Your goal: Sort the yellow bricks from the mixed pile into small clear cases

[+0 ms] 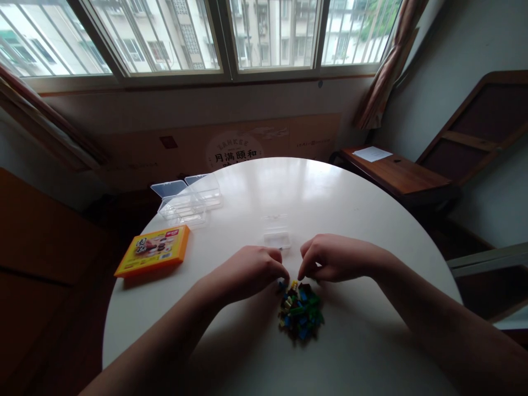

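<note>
A heap of small building bricks (302,313), green, blue, yellow and dark, lies on the white round table in front of me. At its far left edge is my left hand (260,268), fingers curled and pointing down at the bricks. My right hand (330,257) reaches in from the other side, thumb and index finger pinched near a yellow piece (294,285) at the heap's top. Whatever either set of fingertips grips is too small and dark to make out. Just beyond both hands sits a small clear plastic box (277,238), its lid folded back.
An orange-yellow box (154,250) lies on the table's left side. Behind it, several clear plastic cases (187,201) stand with lids raised at the table edge. A wooden chair (402,170) with a white paper (373,154) stands past the table's right rim.
</note>
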Demonstrator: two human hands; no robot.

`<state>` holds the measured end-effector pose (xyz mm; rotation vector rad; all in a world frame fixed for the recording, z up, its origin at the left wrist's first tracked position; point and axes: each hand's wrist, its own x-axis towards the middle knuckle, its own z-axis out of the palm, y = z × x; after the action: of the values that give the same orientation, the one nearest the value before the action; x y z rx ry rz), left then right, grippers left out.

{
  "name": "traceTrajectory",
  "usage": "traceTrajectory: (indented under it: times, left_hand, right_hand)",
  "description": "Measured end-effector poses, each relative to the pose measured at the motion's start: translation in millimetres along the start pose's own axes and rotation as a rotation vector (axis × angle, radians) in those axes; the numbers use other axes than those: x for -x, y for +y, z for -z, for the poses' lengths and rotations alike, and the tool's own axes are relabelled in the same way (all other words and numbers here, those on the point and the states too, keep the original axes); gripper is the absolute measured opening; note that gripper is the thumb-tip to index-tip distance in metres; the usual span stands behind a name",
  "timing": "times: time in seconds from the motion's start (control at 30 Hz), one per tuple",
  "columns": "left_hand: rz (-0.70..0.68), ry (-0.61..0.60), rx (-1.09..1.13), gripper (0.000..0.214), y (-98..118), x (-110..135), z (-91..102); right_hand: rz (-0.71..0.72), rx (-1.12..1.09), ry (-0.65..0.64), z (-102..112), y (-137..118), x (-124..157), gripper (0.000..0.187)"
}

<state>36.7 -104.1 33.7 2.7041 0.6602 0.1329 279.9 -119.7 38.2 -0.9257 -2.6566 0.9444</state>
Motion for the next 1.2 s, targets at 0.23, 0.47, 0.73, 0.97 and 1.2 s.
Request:
traceTrajectory:
  times: [0.23, 0.47, 0.73, 0.97, 1.2]
  left_hand:
    - [-0.034, 0.032, 0.004, 0.028, 2, 1, 0.5]
    - [-0.058, 0.004, -0.035, 0.031, 4, -2, -5.5]
    - [0.039, 0.036, -0.083, 0.019, -6, 4, 8.2]
    - [0.068, 0.029, -0.089, 0.016, -8, 3, 3.5]
    - [0.076, 0.009, -0.070, 0.017, -6, -1, -0.9]
  right_hand:
    - [-0.020, -0.011, -0.010, 3, 1, 2, 0.043]
    - [-0.023, -0.009, -0.018, 4, 5, 2, 0.043]
    - [-0.059, -0.016, -0.003, 6, 8, 4, 0.040]
    - [-0.067, -0.041, -0.026, 8, 10, 4, 0.038]
    - [-0.050, -0.031, 0.020, 8, 11, 3, 0.035]
